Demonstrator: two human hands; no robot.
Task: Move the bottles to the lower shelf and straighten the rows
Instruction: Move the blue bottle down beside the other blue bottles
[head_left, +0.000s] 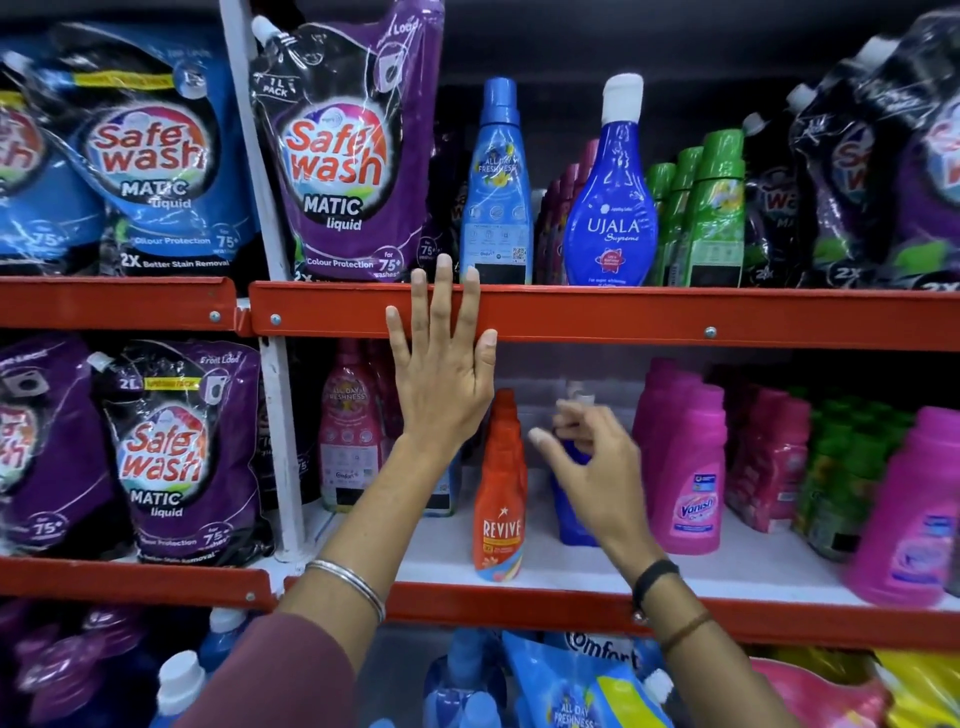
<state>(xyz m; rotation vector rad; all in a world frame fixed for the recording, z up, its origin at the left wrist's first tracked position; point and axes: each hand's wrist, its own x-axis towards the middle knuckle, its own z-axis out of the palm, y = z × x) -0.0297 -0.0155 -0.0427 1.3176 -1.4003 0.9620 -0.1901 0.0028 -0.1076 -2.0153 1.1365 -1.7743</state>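
On the upper shelf (623, 317) stand a light blue Comfort bottle (497, 197) and a dark blue Ujala bottle (612, 208) with a white cap. My left hand (441, 374) is raised flat, fingers spread, across the red shelf edge just below the light blue bottle. On the lower shelf (571, 566) an orange Revive bottle (500, 493) stands upright. Right of it a blue bottle (571, 512) with a white cap stands mostly hidden behind my right hand (597, 462). That hand is blurred, its fingers curled loosely around the bottle's neck; I cannot tell whether they touch it.
Green bottles (711, 218) and dark red bottles stand in rows right of the Ujala. Pink Vanish bottles (685, 467) fill the lower shelf's right side, a pink Comfort bottle (350, 431) its left. Safewash pouches (343, 150) hang left and far right. More bottles sit on the bottom shelf.
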